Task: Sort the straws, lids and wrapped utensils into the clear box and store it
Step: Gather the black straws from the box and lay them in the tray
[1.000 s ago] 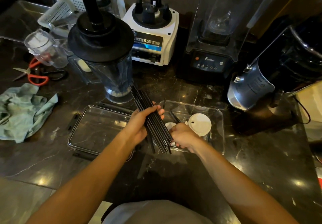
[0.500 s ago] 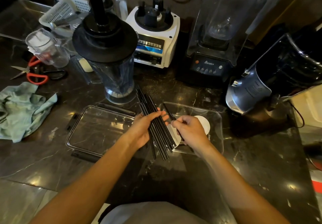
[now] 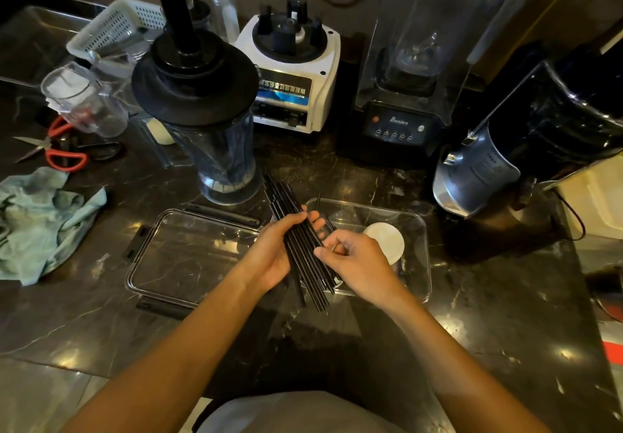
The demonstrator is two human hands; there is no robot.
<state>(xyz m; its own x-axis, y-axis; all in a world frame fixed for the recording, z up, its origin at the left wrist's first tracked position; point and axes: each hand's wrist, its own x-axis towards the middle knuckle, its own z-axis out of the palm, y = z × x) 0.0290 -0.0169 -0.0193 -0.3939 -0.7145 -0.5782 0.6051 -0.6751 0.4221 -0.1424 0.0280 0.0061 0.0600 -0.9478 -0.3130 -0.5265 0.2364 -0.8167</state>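
My left hand (image 3: 274, 252) grips a bundle of several black straws (image 3: 301, 247) that slants over the left end of the clear box (image 3: 423, 230). My right hand (image 3: 357, 264) is at the bundle's right side with its fingers curled against the straws; whether it pinches one I cannot tell. A round white lid (image 3: 387, 242) lies in the box just beyond my right hand. One more black straw (image 3: 318, 201) leans on the box's far left rim. The box's clear cover (image 3: 188, 257) with black clips lies flat to the left.
A blender jug (image 3: 215, 129) with a black top stands just behind the straws. Behind are a white blender base (image 3: 293, 75), a black blender (image 3: 404, 95) and a dark machine (image 3: 526, 142). A green cloth (image 3: 40, 223) and red scissors (image 3: 60, 153) lie at the left.
My right hand has come up out of the box and moved to the straw bundle. The left hand has kept the bundle in place.
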